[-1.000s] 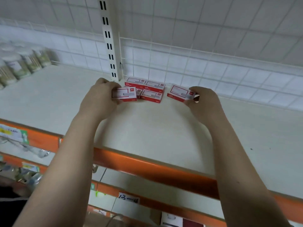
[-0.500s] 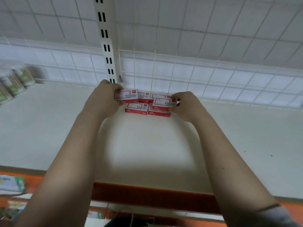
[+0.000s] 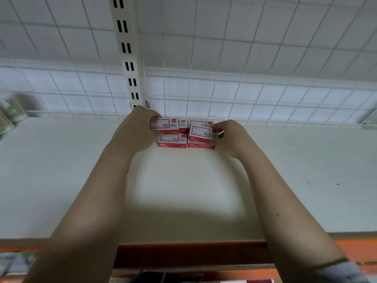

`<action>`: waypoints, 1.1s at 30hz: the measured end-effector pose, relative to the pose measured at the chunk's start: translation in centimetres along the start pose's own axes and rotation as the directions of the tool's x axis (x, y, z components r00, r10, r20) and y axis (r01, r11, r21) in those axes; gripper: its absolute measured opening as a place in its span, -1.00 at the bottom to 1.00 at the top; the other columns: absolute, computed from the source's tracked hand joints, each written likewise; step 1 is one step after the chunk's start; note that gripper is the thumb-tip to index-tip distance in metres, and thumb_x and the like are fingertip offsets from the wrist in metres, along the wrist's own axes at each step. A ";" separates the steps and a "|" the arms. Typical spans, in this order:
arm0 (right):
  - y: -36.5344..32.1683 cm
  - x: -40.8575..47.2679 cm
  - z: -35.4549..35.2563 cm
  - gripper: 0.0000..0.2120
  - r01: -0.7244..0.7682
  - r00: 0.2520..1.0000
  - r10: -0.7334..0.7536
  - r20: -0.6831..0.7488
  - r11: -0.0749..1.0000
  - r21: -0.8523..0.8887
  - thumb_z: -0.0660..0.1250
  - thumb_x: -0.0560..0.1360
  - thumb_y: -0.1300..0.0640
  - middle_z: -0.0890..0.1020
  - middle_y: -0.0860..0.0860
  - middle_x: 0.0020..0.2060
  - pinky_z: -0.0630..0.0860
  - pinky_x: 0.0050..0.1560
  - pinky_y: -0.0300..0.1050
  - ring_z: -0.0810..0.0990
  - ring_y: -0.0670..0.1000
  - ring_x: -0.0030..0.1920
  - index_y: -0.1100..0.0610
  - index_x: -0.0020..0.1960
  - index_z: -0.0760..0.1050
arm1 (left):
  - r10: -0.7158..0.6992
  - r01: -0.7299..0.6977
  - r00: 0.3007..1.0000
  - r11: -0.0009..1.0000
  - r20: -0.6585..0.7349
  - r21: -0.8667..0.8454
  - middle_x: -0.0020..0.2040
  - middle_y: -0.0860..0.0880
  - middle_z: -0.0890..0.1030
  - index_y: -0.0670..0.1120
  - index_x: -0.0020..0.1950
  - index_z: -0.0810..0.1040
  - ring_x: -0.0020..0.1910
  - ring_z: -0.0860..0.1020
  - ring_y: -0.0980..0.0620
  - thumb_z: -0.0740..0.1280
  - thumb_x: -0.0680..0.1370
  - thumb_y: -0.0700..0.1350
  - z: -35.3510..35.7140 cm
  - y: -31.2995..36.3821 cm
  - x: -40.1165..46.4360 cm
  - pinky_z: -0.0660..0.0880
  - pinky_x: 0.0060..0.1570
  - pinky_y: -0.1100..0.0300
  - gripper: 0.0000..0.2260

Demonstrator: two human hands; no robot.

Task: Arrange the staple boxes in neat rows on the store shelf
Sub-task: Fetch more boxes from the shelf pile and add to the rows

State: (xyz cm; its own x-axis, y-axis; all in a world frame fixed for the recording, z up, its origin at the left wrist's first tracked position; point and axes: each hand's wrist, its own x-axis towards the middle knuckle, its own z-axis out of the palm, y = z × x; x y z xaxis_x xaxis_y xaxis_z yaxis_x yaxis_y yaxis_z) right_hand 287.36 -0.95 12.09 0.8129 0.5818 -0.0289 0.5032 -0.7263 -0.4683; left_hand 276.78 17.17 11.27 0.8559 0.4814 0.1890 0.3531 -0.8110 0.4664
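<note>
The left hand (image 3: 135, 130) pinches one staple box (image 3: 164, 123) at eleven o'clock of the shelved boxes (image 3: 172, 140) — lifted. The right hand (image 3: 229, 135) pinches another box (image 3: 201, 131) at two o'clock, over the white shelf (image 3: 183, 190).

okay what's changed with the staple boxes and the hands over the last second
The right hand has carried its staple box leftward, from out to the right of the group to over the right-hand boxes. The left hand has moved its box back, over the rear left of the group. Both hands still grip their boxes. The four boxes on the shelf kept their arrangement.
</note>
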 end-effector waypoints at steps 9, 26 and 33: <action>0.9 0.7 0.9 -0.66 -0.024 1.000 0.022 0.013 0.994 0.102 0.32 0.43 0.23 0.62 0.03 -0.01 0.37 -0.17 -0.26 0.50 -0.02 -0.13 0.09 0.20 0.55 | -0.001 0.001 1.000 1.000 0.027 0.004 0.18 -0.12 0.42 -0.10 0.25 0.50 0.03 0.43 -0.04 0.37 0.48 -0.15 0.3 -0.1 0.2 0.31 0.02 0.21 -0.67; 0.0 0.7 0.1 -0.72 -0.089 0.991 0.064 0.118 0.972 0.218 0.11 0.56 0.26 0.61 0.12 0.06 0.43 -0.04 -0.13 0.55 0.10 -0.03 0.18 0.18 0.52 | -0.099 0.113 0.985 0.989 0.142 -0.096 0.11 -0.04 0.50 -0.12 0.27 0.47 -0.05 0.54 -0.05 0.45 0.42 -0.14 1.4 0.4 0.1 0.39 -0.07 0.18 -0.57; 0.0 0.8 0.3 -0.67 -0.102 0.992 0.085 0.093 0.975 0.197 0.03 0.57 0.29 0.53 0.04 -0.22 0.29 -0.36 -0.28 0.42 0.01 -0.28 0.22 0.19 0.51 | -0.078 0.092 0.980 0.994 0.184 -0.065 -0.01 -0.07 0.64 -0.11 0.19 0.58 -0.10 0.56 -0.02 0.41 0.45 -0.14 1.7 0.5 0.4 0.39 -0.14 0.26 -0.69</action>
State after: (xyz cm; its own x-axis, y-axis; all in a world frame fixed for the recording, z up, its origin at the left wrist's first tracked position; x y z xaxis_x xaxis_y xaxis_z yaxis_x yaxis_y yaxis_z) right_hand 287.90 -0.41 11.81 0.8220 0.5492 -0.1508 0.3497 -0.6958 -0.6274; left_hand 277.93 16.33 10.12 0.8804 0.4741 -0.0101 0.4048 -0.7403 0.5367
